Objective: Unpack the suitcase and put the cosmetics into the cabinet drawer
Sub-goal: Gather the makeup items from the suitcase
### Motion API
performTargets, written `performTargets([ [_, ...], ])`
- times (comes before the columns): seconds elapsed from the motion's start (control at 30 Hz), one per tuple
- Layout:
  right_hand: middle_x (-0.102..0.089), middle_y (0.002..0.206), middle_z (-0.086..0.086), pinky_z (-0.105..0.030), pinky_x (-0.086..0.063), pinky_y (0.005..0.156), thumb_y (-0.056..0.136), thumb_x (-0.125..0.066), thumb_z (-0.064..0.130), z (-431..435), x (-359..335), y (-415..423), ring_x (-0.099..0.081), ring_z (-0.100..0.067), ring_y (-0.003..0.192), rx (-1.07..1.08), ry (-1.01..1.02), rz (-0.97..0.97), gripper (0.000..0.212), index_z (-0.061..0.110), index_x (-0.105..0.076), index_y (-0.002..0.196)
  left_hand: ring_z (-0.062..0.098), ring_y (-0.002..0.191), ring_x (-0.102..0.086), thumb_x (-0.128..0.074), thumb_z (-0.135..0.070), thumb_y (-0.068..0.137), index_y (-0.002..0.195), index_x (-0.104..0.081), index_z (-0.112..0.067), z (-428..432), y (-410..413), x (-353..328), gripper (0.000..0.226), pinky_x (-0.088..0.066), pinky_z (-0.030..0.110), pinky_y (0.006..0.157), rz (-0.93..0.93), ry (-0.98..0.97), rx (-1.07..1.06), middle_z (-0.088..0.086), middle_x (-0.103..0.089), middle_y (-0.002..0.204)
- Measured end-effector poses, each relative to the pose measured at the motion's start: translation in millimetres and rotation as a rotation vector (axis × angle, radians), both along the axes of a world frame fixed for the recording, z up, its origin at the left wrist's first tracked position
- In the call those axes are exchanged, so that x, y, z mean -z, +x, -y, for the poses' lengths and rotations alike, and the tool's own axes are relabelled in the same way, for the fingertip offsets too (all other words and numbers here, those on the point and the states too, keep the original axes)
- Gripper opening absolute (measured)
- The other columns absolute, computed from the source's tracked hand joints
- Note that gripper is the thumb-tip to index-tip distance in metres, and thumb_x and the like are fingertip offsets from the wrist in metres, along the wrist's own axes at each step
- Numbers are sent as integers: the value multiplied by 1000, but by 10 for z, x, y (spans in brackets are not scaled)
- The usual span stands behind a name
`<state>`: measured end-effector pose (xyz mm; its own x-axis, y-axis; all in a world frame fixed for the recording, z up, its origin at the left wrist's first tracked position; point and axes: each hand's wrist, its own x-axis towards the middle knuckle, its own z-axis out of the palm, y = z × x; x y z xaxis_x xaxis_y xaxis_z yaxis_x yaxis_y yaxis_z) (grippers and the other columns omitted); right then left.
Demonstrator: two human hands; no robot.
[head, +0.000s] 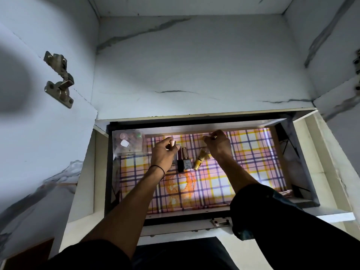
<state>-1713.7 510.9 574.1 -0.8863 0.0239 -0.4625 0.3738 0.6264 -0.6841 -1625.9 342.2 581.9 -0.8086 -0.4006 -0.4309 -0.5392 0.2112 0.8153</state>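
The cabinet drawer point(109, 172) is pulled out, and both hands are reaching down into it. Some cosmetics are already inside, so part of the job looks done. The suitcase is not in the picture, so I cannot tell how much is left to unpack. The left hand point(163, 154) is curled, and its fingertips pinch a small shiny tube point(172, 143), maybe a lipstick. The right hand point(218, 145) is also curled, with its fingers bunched near the back wall of the drawer at about 12 o'clock; it may be holding something tiny, but I cannot tell. Between the two hands, in the middle of the drawer, lie a dark bottle point(180, 162) with a square shape, a grey glass bottle point(187, 161) touching it, and a yellow tube point(199, 161) that lies tilted. At about 10 o'clock sits a clear plastic box point(128, 142) full of small round pink things. The drawer floor is covered with a smooth checked liner point(253, 162) in pink, yellow and purple stripes, and a bright light shines on it. The drawer walls look dark and hard. The cabinet point(194, 65) above looks like smooth white marble with grey streaks.
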Motion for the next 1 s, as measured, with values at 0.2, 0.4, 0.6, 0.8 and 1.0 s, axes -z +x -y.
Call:
performTargets([
  [0.2,-65,103,-8,-28,-50,62,91,-68,20,-202,22,-66,-65,-23,88,16,6,-34,31,6,-56,116,15,102,-63,-71,-18,88,118,-66,-7,-328,-330,-101,32,-45,19,85,-19,24,44,2,-69,112],
  [0.4,-65,83,-16,-31,-47,58,91,-56,0,-612,88,42,-63,-31,75,401,-271,17,11,8,-64,90,16,94,-63,-73,-17,87,109,-69,-7,-555,-558,-64,25,-48,22,76,33,-16,16,-1,-69,101],
  [0.6,-71,83,-16,-27,-53,56,90,-61,-6,-878,104,8,-69,-22,68,707,-591,77,22,-10,-61,112,18,95,-63,-69,-20,90,107,-69,-8,-667,-667,-47,21,-36,13,59,109,-115,27,4,-70,107],
  [0.8,-71,93,-13,-36,-58,66,94,-66,11,-800,119,152,-69,-26,79,501,-463,9,17,3,-62,108,24,105,-59,-64,-11,91,112,-66,-8,-732,-676,-12,21,-40,25,74,139,-125,185,8,-67,113],
  [1.0,-69,91,-6,-28,-52,52,97,-63,31,-761,123,199,-68,-22,75,295,-192,-8,17,18,-59,107,22,105,-62,-70,-15,87,97,-68,-23,-836,-701,59,13,-49,32,87,161,-46,417,0,-67,104],
])
